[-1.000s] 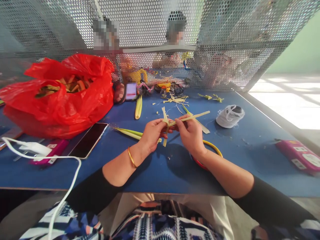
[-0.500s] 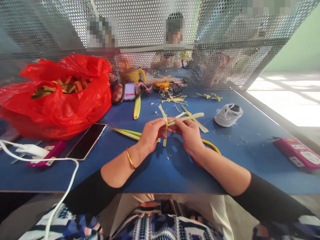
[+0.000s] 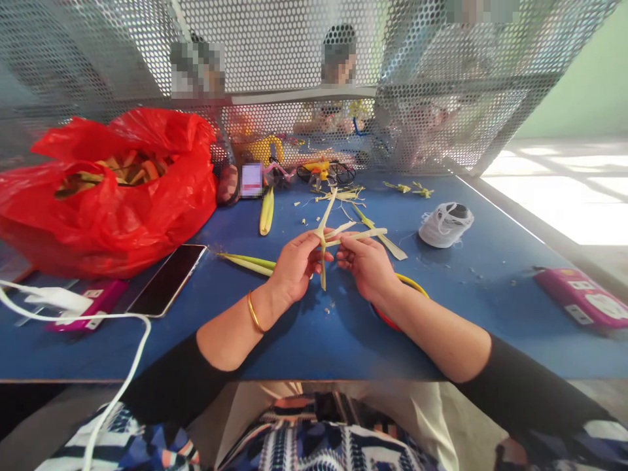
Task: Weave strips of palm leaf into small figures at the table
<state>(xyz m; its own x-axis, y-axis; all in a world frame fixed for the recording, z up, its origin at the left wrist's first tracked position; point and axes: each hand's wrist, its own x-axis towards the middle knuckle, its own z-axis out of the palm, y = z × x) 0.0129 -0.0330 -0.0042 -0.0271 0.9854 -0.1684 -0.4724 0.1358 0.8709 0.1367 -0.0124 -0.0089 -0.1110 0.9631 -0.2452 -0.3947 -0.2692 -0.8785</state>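
Observation:
Between my hands is a small knot of pale plant-leaf strips [image 3: 322,237], with ends pointing up, down and to the right. My left hand [image 3: 297,261] pinches the crossing point between thumb and fingers. Thumb and forefinger of my right hand [image 3: 364,258] grip a strip that runs out to the right. Under and beside my left wrist lies a green-yellow leaf piece [image 3: 250,263]. Beyond my hands, a flat leaf strip [image 3: 387,242] and a heap of leaf scraps [image 3: 343,195] lie on the blue table [image 3: 314,347].
A red plastic bag [image 3: 181,209] of dried leaf pieces fills the left. Near it lie a dark phone [image 3: 169,281] and a white cable [image 3: 132,315]. A white thread spool [image 3: 445,226] and a magenta case [image 3: 581,297] are right. A perforated metal screen [image 3: 294,59] stands behind.
The upper strip end now leans to the right and stands taller. My right hand has shifted slightly left and lower along its strip. The left hand keeps its pinch.

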